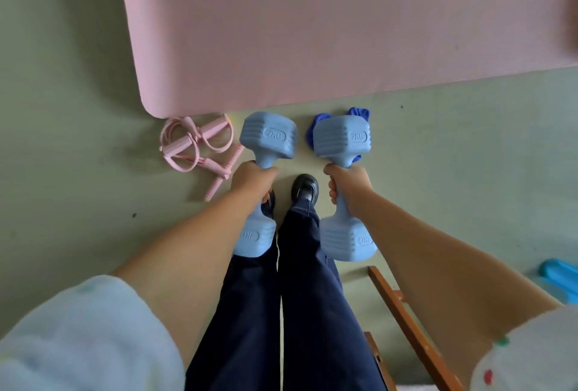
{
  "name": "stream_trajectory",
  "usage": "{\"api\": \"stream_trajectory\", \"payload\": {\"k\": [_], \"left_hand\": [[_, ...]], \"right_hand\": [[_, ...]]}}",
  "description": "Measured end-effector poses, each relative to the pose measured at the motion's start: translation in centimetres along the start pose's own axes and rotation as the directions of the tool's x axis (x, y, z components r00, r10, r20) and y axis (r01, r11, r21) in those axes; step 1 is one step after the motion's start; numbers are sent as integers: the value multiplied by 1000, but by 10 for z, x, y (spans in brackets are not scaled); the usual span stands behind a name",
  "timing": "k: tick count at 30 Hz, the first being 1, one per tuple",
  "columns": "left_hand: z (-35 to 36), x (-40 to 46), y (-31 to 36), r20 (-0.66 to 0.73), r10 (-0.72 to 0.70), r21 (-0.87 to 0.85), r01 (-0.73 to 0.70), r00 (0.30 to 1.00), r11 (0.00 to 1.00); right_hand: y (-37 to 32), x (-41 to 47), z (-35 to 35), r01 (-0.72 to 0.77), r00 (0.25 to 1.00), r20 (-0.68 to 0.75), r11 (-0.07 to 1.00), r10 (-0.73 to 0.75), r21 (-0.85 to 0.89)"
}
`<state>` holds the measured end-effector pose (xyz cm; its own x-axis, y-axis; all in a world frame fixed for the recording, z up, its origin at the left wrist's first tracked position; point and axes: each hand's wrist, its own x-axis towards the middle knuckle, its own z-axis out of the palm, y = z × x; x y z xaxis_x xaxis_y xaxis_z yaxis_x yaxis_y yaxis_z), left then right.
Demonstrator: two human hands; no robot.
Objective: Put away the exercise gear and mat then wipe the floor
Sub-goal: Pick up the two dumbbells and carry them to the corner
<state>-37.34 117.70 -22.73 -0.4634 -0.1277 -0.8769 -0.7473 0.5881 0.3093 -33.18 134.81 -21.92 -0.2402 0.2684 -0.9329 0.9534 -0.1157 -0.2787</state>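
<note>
both hands, left hand [250,179] and right hand [347,185], grip blue dumbbells [269,137] over green floor [78,109] beside pink mat [312,30].

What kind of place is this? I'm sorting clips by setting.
Probably a home workout corner: a pink mat on the floor, a skipping rope beside it, and two dumbbells in the hands.

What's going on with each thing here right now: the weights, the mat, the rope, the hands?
Left hand: gripping the left dumbbell's handle.
Right hand: gripping the right dumbbell's handle.
Left dumbbell: held, off the floor.
Right dumbbell: held, off the floor.
Pink mat: unrolled, flat on the floor.
Pink jump rope: loosely coiled on the floor beside the mat's corner.
Blue cloth: bunched on the floor, partly hidden.
</note>
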Motion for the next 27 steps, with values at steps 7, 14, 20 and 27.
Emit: {"api": "stream_trajectory", "payload": {"k": [7, 14, 20, 27], "left_hand": [[-18, -71, 24, 111, 105, 258, -131, 988, 957], [-28, -133, 78, 242, 228, 432, -315, 943, 845], [1, -161, 141, 332, 294, 471, -427, 896, 772], [102, -200, 233, 411, 369, 524, -547, 834, 653]], "right_hand": [[13, -76, -41, 4, 998, -65, 994, 3, 107], [29, -141, -95, 41, 982, -188, 927, 32, 374], [48, -174, -162, 106, 961, -275, 884, 27, 456], [84, -188, -284, 163, 930, -365, 832, 50, 530]]}}
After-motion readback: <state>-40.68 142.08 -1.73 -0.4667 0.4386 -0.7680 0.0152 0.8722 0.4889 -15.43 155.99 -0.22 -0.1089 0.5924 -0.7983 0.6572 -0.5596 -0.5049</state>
